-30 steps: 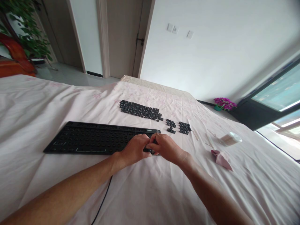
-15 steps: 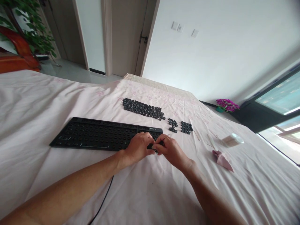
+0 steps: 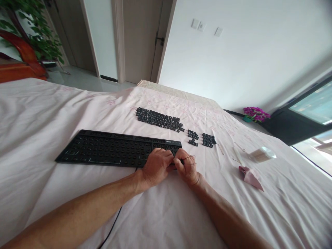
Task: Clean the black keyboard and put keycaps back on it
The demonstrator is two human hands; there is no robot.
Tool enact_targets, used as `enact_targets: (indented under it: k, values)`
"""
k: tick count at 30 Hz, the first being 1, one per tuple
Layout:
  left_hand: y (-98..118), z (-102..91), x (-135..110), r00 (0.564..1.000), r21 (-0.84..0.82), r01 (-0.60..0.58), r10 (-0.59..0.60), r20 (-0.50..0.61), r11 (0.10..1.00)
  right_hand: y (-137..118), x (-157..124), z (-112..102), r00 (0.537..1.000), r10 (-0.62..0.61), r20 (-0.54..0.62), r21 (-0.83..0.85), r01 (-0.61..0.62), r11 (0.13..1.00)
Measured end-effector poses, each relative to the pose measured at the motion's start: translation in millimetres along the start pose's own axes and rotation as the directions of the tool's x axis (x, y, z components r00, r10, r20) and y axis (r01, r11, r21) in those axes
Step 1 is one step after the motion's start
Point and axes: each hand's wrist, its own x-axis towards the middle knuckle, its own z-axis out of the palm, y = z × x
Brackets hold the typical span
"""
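Observation:
A black keyboard (image 3: 109, 148) lies on the pale bedsheet, most of its keys stripped of their caps. My left hand (image 3: 158, 165) is curled over its lower right end, fingers closed against the edge; the fingertips are partly hidden. Right beside it, touching or nearly so, my right hand (image 3: 186, 166) is closed around what looks like a wire keycap puller (image 3: 190, 159). Its thin wire ends stick out to the right, and the rest is hidden in the fist. Loose black keycaps (image 3: 159, 119) lie in rows beyond the keyboard, with smaller groups (image 3: 208, 140) farther right.
To the right lie a clear round container (image 3: 261, 154) of cotton swabs, a few loose swabs (image 3: 220, 148) and a folded pink cloth (image 3: 251, 178). A black cable (image 3: 114, 224) runs from the keyboard toward me. The sheet (image 3: 166, 218) is wrinkled.
My right hand has turned over, so the wire ends now point right, away from the keyboard. My left hand has stayed at the keyboard's right end. The view has shifted slightly.

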Motion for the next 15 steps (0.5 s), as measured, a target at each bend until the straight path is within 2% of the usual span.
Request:
enact_targets:
  k: [10,15]
  values:
    - [-0.2,4.6,-4.4,0.994,0.017,-0.076,0.077,-0.078,0.997,4.8,-10.0,1.7,0.997,-0.057,-0.053,0.039,0.059,0.998]
    - [0.5,4.3,-5.2,0.994,-0.002,-0.066,0.066,-0.089,0.998,2.6,-9.3,0.1,0.997,-0.06,-0.048,0.013,0.06,0.998]
